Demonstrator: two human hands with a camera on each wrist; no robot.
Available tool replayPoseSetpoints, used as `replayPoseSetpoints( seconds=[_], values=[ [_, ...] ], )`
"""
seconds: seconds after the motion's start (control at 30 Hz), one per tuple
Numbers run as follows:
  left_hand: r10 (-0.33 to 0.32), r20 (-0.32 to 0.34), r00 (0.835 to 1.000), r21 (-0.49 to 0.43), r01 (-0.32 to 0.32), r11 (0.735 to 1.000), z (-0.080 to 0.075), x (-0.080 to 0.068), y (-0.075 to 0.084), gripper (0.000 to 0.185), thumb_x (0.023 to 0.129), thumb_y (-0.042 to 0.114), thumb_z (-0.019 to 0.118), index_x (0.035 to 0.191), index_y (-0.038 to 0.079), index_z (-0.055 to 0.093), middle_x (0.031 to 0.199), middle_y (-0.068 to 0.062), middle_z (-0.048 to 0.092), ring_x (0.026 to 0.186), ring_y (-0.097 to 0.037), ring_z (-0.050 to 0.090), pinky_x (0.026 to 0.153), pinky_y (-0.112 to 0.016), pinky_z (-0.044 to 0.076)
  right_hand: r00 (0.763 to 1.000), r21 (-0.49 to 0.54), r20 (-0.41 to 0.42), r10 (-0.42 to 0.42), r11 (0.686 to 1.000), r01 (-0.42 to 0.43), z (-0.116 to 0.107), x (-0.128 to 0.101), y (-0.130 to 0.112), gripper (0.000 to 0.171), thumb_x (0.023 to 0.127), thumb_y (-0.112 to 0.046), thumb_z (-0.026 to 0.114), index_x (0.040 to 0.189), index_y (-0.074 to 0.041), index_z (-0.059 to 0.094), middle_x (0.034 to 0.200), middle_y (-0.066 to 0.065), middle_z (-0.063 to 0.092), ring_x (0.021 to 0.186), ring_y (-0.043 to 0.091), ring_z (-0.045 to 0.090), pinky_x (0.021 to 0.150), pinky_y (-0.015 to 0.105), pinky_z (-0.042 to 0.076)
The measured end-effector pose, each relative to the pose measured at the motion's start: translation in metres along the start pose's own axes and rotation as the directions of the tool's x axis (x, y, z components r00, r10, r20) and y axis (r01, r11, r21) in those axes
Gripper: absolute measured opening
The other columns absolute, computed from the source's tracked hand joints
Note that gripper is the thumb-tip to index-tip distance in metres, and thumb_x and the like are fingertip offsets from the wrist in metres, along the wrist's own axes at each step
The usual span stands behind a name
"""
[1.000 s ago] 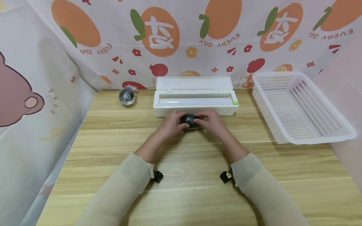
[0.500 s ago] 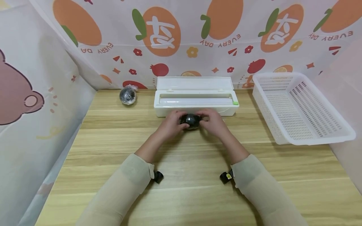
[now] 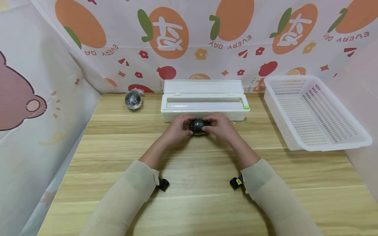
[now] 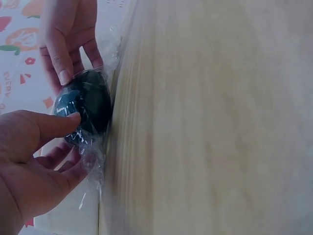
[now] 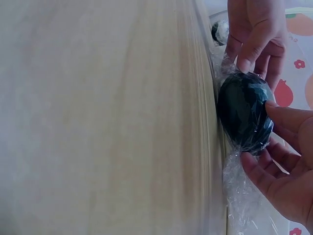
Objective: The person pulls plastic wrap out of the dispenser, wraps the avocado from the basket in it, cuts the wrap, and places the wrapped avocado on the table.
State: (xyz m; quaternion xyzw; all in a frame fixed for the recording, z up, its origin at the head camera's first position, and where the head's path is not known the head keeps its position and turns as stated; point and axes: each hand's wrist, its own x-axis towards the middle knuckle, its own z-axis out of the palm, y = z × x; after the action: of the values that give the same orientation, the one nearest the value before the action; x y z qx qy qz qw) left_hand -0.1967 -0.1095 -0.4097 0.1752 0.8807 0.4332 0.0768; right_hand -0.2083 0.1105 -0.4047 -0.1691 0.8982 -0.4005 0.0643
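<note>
A dark green, egg-shaped thing (image 3: pixel 196 126) in clear cling film lies on the table, right in front of a white cling film box. My left hand (image 3: pixel 178 128) holds its left end, thumb on the near side. From the right, my right hand (image 3: pixel 220 126) holds the other end with thumb and fingers. In the left wrist view, loose film (image 4: pixel 93 156) bunches out at the left hand's end. More crumpled film (image 5: pixel 237 188) trails below the right fingers in the right wrist view. The egg-shaped thing's underside is hidden.
The cling film box (image 3: pixel 203 115) has its lid raised and a roll (image 3: pixel 203 105) inside. At the back left sits a film-wrapped dark ball (image 3: pixel 134 99). A white perforated basket (image 3: pixel 290 131) stands on the right. Printed cloth (image 3: pixel 192 39) hangs behind the wooden table (image 3: pixel 195 203).
My right fingers were drawn back at the right end half a second ago; now they reach farther over the wrapped thing. It has shifted slightly left. The left hand stays at its end.
</note>
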Motion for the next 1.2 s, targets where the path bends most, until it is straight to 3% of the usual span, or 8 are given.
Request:
replayPoseSetpoints(
  seconds=[0.23,0.37,0.47,0.63,0.73,0.93,1.2],
  values=[
    [0.041,0.004,0.999,0.067,-0.041,0.997,-0.002,-0.001,-0.003,0.061,0.078,-0.015,0.067,0.135,0.004,0.057,0.134,-0.017,0.055,0.126,-0.032,0.051,0.108,-0.043,0.043,1.000,0.022,0.011,0.022,1.000,-0.022,-0.001,0.001,-0.003,0.037,0.084,-0.022,0.080,0.119,-0.014,0.071,0.125,0.007,0.065,0.117,0.026,0.056,0.102,0.044,0.044],
    [0.032,0.012,0.999,0.026,-0.032,0.999,-0.005,-0.003,-0.003,0.060,0.081,-0.014,0.064,0.138,0.002,0.053,0.135,-0.018,0.056,0.124,-0.032,0.056,0.105,-0.041,0.046,1.000,0.020,0.015,0.019,1.000,-0.019,0.000,0.001,-0.002,0.037,0.083,-0.023,0.080,0.118,-0.013,0.072,0.125,0.007,0.065,0.116,0.026,0.057,0.102,0.043,0.044],
    [0.004,0.000,1.000,0.005,-0.004,1.000,-0.009,-0.008,0.001,0.059,0.084,-0.009,0.064,0.140,0.000,0.051,0.137,-0.019,0.057,0.123,-0.033,0.058,0.103,-0.042,0.048,1.000,0.014,0.014,0.015,1.000,-0.016,0.000,0.001,0.000,0.037,0.083,-0.023,0.080,0.117,-0.013,0.072,0.125,0.007,0.065,0.115,0.026,0.057,0.101,0.043,0.045],
    [0.011,-0.079,0.997,0.105,-0.003,0.994,-0.012,-0.014,0.011,0.046,0.085,0.004,0.073,0.129,0.001,0.061,0.128,-0.017,0.063,0.111,-0.032,0.064,0.093,-0.043,0.054,1.000,0.025,0.010,0.009,1.000,-0.009,-0.001,0.000,0.001,0.037,0.083,-0.022,0.080,0.118,-0.012,0.071,0.122,0.007,0.065,0.111,0.026,0.058,0.098,0.043,0.047],
    [0.013,-0.081,0.997,0.139,-0.002,0.990,-0.008,-0.012,0.015,0.042,0.085,0.013,0.077,0.123,0.001,0.065,0.122,-0.017,0.065,0.106,-0.031,0.064,0.090,-0.041,0.054,1.000,0.025,0.006,-0.001,1.000,0.000,0.000,0.001,0.002,0.037,0.083,-0.023,0.080,0.118,-0.012,0.071,0.121,0.007,0.065,0.109,0.025,0.058,0.097,0.042,0.047],
    [-0.042,-0.080,0.996,0.146,0.054,0.988,0.004,-0.007,0.016,0.055,0.082,0.026,0.081,0.129,0.002,0.062,0.125,-0.017,0.058,0.111,-0.030,0.059,0.095,-0.041,0.050,1.000,0.029,0.000,-0.017,0.999,0.017,0.000,0.002,0.004,0.036,0.083,-0.023,0.080,0.117,-0.012,0.072,0.119,0.007,0.066,0.107,0.024,0.059,0.094,0.041,0.048],
    [-0.018,-0.100,0.995,0.192,0.037,0.981,0.010,-0.005,0.017,0.058,0.081,0.020,0.082,0.131,-0.002,0.060,0.131,-0.018,0.059,0.123,-0.032,0.053,0.106,-0.044,0.042,1.000,0.091,-0.006,0.015,0.996,-0.014,0.000,-0.002,0.008,0.038,0.083,-0.021,0.080,0.118,-0.013,0.071,0.122,0.005,0.066,0.114,0.024,0.058,0.101,0.043,0.046]
  ],
)
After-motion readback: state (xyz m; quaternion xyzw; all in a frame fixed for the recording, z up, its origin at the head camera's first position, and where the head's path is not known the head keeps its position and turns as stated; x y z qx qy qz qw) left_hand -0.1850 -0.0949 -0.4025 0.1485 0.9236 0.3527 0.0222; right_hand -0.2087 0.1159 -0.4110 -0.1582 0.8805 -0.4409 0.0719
